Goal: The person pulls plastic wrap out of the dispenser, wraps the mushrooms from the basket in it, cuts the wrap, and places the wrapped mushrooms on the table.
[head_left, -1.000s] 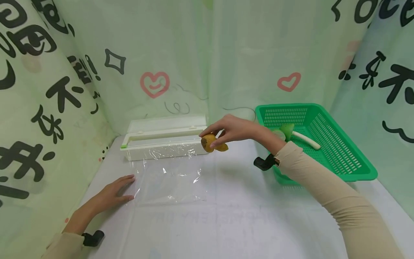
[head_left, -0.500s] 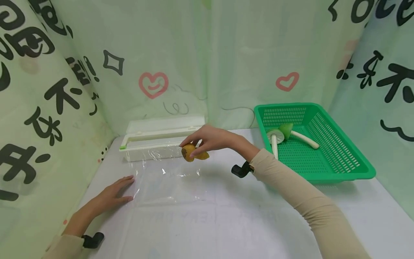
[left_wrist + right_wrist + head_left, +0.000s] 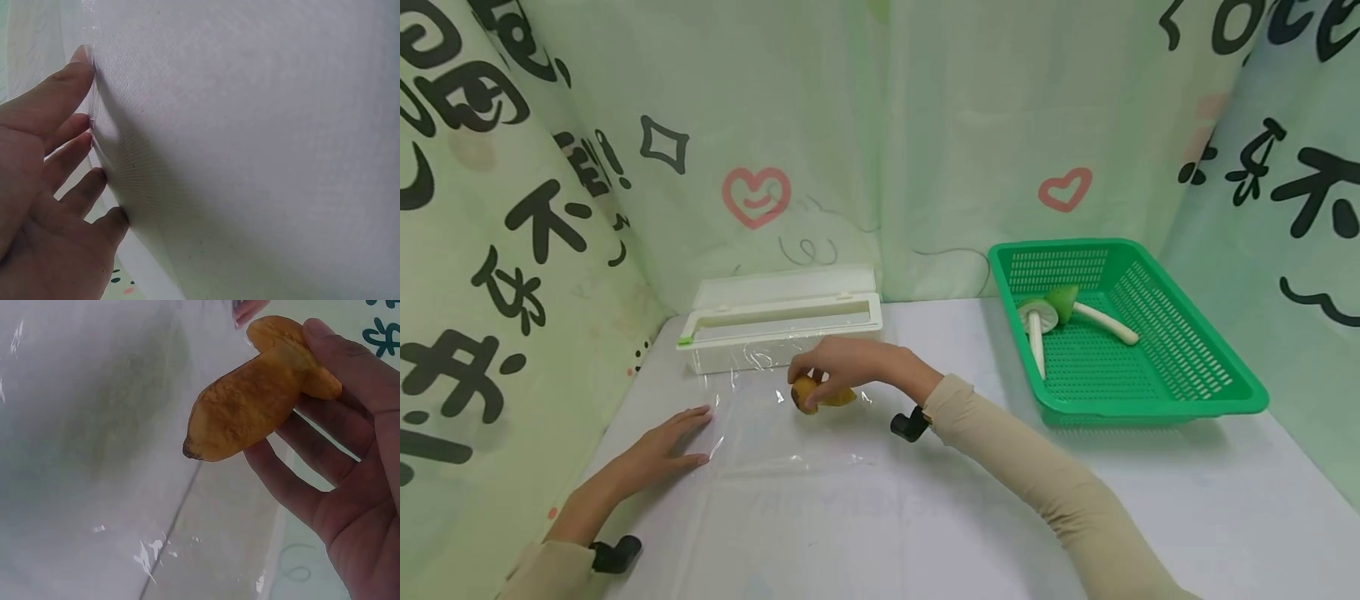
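A yellow-brown mushroom (image 3: 842,398) with a thick stem is pinched by its cap in my right hand (image 3: 859,361), low over a sheet of clear cling film (image 3: 775,443). In the right wrist view, thumb and fingers hold the cap end, and the mushroom's (image 3: 244,409) stem points away with a dark tip. My left hand (image 3: 658,450) rests at the film's left edge with fingers spread. Its fingertips (image 3: 94,178) touch down along that edge in the left wrist view. The film runs forward from a white cling film dispenser (image 3: 760,358).
At the right stands a green plastic basket (image 3: 1165,408). Inside lie two mushrooms with green caps and white stems, one mushroom (image 3: 1036,333) near its left wall. A printed curtain (image 3: 940,150) hangs behind and along both sides of the white table (image 3: 850,533).
My right hand has carried the mushroom from in front of the dispenser's right end leftward and down, over the film. The left hand stays at the film's edge.
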Tool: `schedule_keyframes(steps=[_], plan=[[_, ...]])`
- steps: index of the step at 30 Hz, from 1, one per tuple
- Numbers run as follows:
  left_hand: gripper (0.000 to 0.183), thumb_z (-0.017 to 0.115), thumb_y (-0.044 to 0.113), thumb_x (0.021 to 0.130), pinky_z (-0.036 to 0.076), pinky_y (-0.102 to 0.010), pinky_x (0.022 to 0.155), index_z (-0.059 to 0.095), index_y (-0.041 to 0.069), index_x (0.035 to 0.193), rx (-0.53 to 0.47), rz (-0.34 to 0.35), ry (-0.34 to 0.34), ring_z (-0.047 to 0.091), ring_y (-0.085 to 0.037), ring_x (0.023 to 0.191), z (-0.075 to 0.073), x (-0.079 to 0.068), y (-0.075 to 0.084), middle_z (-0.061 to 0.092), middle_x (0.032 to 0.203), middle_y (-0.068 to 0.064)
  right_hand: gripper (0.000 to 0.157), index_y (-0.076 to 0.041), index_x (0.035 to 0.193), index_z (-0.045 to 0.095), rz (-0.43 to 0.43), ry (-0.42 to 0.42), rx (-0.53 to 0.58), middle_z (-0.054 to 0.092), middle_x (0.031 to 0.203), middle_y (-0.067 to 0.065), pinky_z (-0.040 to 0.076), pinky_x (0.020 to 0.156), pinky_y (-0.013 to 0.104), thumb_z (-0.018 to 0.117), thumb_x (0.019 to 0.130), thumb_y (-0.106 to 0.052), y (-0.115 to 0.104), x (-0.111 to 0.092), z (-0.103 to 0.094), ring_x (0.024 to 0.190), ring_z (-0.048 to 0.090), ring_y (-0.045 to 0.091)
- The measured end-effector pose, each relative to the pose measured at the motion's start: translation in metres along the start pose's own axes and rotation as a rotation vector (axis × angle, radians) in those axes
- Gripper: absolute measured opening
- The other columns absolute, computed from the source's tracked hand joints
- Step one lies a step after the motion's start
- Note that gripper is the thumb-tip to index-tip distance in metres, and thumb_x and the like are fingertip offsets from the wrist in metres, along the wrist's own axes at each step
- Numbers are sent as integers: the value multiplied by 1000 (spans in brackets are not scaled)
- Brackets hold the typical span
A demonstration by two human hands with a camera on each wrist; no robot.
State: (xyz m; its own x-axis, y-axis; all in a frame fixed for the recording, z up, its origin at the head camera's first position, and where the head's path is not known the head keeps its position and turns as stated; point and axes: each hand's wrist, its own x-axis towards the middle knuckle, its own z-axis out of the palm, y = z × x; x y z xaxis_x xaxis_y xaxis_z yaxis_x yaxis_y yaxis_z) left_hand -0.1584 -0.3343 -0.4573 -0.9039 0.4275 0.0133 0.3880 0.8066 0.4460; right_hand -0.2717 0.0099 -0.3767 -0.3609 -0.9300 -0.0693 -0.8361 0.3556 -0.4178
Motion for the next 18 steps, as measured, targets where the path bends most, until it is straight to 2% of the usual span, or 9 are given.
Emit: schedule_keyframes(steps=[5,9,12,18], plan=[[67,78,24,89,38,-64,106,51,-7,141,-14,-10,-15,42,-52,136,0,0,-1,47,148,-29,38,-13,125,67,-1,-7,5,70,112,-5,49,89,17,76,94,-33,-3,16,16,102,66,7],[67,78,24,89,38,-64,106,52,-7,141,3,-13,-12,42,-51,136,1,0,-4,47,148,-28,38,-10,125,70,23,36,-25,65,115,2,47,88,15,76,93,-30,-1,25,27,101,63,11],[66,78,23,89,38,-64,106,52,-7,141,2,-16,-8,42,-51,136,1,0,-4,47,148,-28,39,-10,125,71,51,57,-37,62,114,5,47,84,16,77,93,-31,0,28,35,98,61,13],[66,78,24,90,37,-65,107,51,-8,141,-22,-16,-21,40,-53,136,0,1,-4,46,148,-30,40,-9,126,71,94,46,-47,66,116,3,47,82,14,74,94,-34,4,30,48,99,63,11]])
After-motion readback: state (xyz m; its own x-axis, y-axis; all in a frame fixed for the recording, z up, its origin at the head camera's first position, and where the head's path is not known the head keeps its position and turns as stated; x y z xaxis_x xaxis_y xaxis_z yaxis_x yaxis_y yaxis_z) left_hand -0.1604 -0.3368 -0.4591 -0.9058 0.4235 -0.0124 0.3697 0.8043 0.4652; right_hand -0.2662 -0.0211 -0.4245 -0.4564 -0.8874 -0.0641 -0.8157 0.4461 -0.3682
